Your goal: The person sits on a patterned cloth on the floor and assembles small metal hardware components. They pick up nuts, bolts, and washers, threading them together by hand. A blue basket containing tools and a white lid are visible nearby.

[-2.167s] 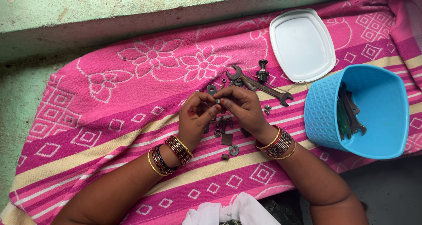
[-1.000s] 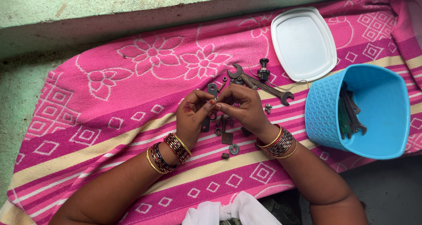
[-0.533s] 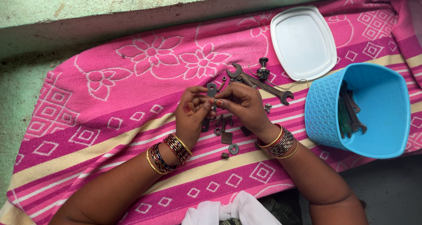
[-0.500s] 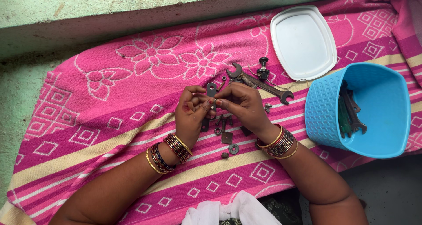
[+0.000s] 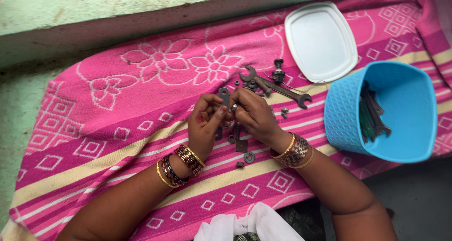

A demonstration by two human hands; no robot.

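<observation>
Pink patterned towel [image 5: 117, 128], striped in cream and figured with white flowers and squares, lay spread over a ledge beside a pale green wall and carried all the items.

Item, in hand: flat dark metal plate [image 5: 224, 97] with a hole near its upper end, standing upright between the two hands. Left hand [image 5: 207, 123] was curled, thumb and fingers pinched on the plate's lower part. Right hand [image 5: 254, 116] was likewise closed, fingertips pressed against the same plate where a small bright nut or washer [image 5: 234, 107] sat; whether this piece was already threaded on could not be told.

Items, loose on the towel just below the hands: square plate [image 5: 241, 146], round washer [image 5: 249, 157], small nut [image 5: 240, 164]. Further small pieces lay partly hidden under the fingers.

Items, beyond the hands: rusty open-ended spanner [image 5: 278, 87], small black bolt assembly [image 5: 278, 71] just above it, tiny screws [image 5: 284, 111] near its right end.

Containers: white plastic lid [image 5: 320, 38], lying flat; blue plastic basket [image 5: 405, 81] holding more tools [image 5: 372, 114].

Progress, as judged: the fitting of one small piece to the plate appeared under way; several loose parts remained unfitted on the towel.
</observation>
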